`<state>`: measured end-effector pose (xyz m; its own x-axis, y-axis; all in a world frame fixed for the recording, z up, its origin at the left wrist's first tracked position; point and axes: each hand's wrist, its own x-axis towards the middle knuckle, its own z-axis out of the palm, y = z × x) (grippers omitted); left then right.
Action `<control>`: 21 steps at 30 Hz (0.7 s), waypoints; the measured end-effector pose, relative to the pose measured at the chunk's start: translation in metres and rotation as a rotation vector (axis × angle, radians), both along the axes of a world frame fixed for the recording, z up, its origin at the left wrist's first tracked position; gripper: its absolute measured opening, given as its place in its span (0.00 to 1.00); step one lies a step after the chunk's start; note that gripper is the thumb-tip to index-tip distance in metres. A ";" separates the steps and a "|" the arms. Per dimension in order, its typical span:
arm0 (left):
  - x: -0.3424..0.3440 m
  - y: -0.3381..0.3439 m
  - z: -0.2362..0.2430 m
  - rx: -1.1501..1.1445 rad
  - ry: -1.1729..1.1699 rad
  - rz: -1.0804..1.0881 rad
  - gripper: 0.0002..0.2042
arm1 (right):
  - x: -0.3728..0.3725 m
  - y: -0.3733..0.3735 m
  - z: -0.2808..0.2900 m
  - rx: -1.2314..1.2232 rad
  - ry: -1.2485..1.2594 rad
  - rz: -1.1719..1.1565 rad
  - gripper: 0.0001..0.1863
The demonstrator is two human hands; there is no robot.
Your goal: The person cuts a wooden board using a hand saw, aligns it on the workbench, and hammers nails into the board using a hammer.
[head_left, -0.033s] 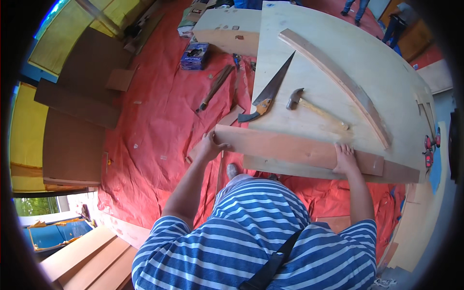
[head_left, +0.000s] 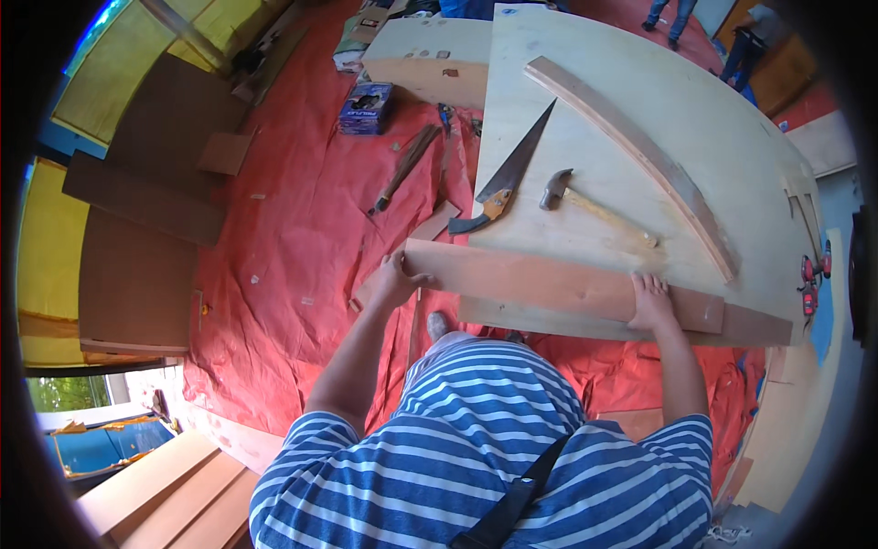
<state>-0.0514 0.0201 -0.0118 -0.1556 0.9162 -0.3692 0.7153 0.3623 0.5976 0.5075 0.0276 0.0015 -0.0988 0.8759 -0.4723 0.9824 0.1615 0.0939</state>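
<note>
A long, thin brown wooden board [head_left: 530, 277] lies across the near edge of the pale plywood tabletop [head_left: 585, 128], its left end reaching past the table's side. My left hand [head_left: 398, 279] grips that left end, thumb on the near side. Near the other end, my right hand [head_left: 652, 300] is closed over the board, fingers on top. Part of another thin board [head_left: 757, 328] shows beneath it at the right. Beyond the board are a handsaw [head_left: 519, 157] with an orange-and-black handle and a claw hammer [head_left: 599, 215] with a wooden handle.
A long narrow wood strip [head_left: 631, 160] runs diagonally over the tabletop. Red sheeting [head_left: 302, 238] covers the floor, with a blue box [head_left: 365, 108] on it. Cordless drills [head_left: 810, 284] sit at the right edge. Brown panels [head_left: 137, 284] lean at left. Two people [head_left: 672, 20] stand far off.
</note>
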 end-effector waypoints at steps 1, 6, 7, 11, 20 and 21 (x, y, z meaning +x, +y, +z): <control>-0.002 -0.003 -0.001 0.008 0.019 0.014 0.49 | -0.002 0.003 0.002 -0.020 -0.017 0.027 0.67; -0.001 -0.001 0.008 0.022 0.035 0.035 0.43 | -0.004 -0.001 0.002 -0.033 -0.004 0.023 0.63; -0.004 -0.002 0.004 0.020 0.032 0.048 0.43 | -0.004 -0.002 0.001 -0.012 0.015 0.035 0.62; 0.000 0.004 0.024 -0.015 0.041 0.015 0.41 | -0.003 -0.004 -0.003 0.014 0.012 0.060 0.64; -0.012 0.003 -0.009 0.058 -0.102 0.064 0.45 | 0.010 -0.003 -0.017 0.011 0.063 0.048 0.65; -0.013 0.002 -0.011 0.062 -0.113 0.073 0.46 | 0.013 -0.002 -0.020 0.028 0.064 0.066 0.64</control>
